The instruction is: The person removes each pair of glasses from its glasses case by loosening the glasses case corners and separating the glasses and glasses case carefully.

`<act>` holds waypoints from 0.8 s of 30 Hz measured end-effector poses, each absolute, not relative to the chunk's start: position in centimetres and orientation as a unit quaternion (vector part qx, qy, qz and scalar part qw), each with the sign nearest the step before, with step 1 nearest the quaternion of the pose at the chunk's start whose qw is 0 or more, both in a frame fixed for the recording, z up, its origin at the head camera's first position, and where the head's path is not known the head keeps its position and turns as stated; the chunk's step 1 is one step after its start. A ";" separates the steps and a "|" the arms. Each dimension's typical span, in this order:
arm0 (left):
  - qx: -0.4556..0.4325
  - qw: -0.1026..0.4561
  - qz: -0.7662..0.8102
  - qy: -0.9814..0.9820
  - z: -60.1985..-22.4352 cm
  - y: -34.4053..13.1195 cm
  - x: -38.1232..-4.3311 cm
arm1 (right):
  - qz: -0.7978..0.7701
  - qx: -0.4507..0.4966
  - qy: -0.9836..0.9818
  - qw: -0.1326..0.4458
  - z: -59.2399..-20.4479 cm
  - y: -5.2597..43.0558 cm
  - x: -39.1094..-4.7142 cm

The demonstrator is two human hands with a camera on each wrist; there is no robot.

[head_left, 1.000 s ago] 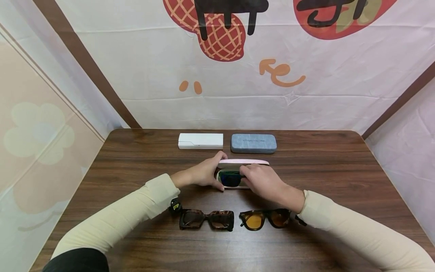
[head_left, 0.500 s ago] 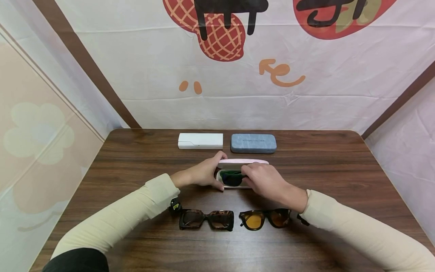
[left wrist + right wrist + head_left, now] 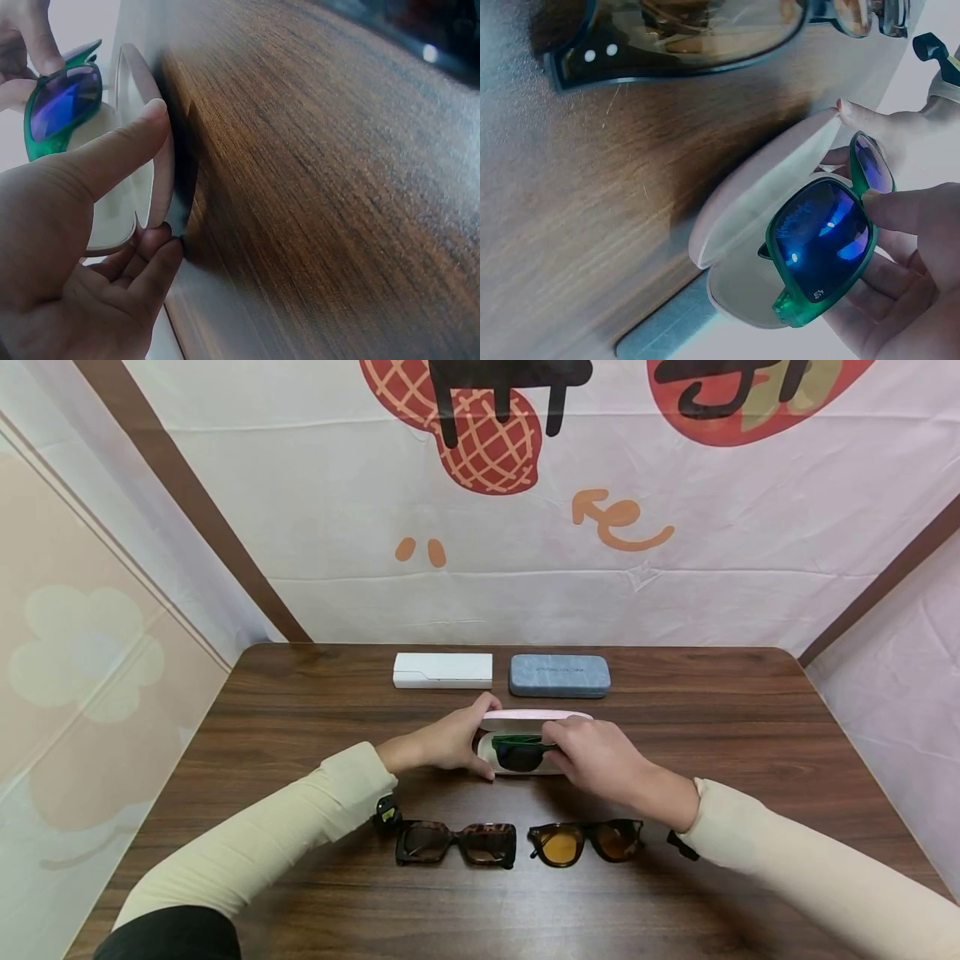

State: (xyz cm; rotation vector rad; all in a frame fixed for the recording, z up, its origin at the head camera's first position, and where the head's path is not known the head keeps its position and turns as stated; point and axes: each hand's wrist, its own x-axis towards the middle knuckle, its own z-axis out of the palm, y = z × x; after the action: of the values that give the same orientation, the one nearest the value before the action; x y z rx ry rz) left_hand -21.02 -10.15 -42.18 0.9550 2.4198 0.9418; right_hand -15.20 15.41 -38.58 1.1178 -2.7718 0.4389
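Note:
A pink glasses case point(image 3: 536, 716) with a pale lining lies with its lid raised at the middle of the table. My left hand point(image 3: 448, 739) grips the case's left end, its thumb on the front edge and fingers behind, as the left wrist view shows. Green-framed sunglasses point(image 3: 821, 244) with blue mirrored lenses are pinched at the bridge by my right hand point(image 3: 596, 758). They are tilted at the case's opening; in the head view the right lens is hidden behind that hand. Whether they touch the lining I cannot tell.
Tortoiseshell sunglasses point(image 3: 455, 845) and amber-lensed sunglasses point(image 3: 585, 843) lie in front, near the forearms. Behind the pink case stand a white case point(image 3: 442, 671) and a blue-grey case point(image 3: 559, 677), both closed, by the table's point(image 3: 337, 693) back edge.
My right hand has shifted slightly right, carrying the green sunglasses with it, and their lenses have turned from bluish to dark. My left hand has stayed on the case.

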 end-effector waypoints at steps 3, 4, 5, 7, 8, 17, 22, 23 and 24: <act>0.337 0.182 0.329 0.863 -42.2 -10.1 -21.0 | 0.154 0.364 -0.917 0.049 -38.1 15.8 -14.9; 0.337 0.180 0.327 0.864 -42.2 -10.1 -21.0 | 0.155 0.362 -0.918 0.044 -38.0 15.9 -14.9; 0.337 0.178 0.326 0.865 -42.3 -10.1 -21.0 | 0.158 0.360 -0.919 0.038 -37.9 16.0 -14.8; 0.338 0.177 0.322 0.866 -42.3 -10.0 -21.0 | 0.165 0.357 -0.919 0.030 -37.6 16.2 -14.6; 0.338 0.176 0.321 0.867 -42.3 -10.0 -21.0 | 0.168 0.355 -0.919 0.026 -37.5 16.3 -14.6; 0.332 0.185 0.323 0.867 -42.1 -9.9 -21.0 | 0.182 0.343 -0.921 -0.003 -36.5 17.5 -13.9; 0.330 0.187 0.325 0.866 -42.1 -9.9 -20.9 | 0.191 0.337 -0.922 -0.012 -35.9 18.2 -13.5; 0.329 0.188 0.325 0.866 -42.1 -9.9 -20.9 | 0.193 0.335 -0.922 -0.013 -35.7 18.4 -13.5; 0.329 0.189 0.326 0.866 -42.1 -9.9 -20.9 | 0.194 0.333 -0.923 -0.016 -35.5 18.6 -13.4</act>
State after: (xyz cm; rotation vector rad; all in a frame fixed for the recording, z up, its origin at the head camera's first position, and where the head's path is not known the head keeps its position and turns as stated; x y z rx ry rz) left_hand -20.88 -9.90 -42.11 0.9239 2.4353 0.9157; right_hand -13.40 18.55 -35.54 1.0566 -2.9287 0.6151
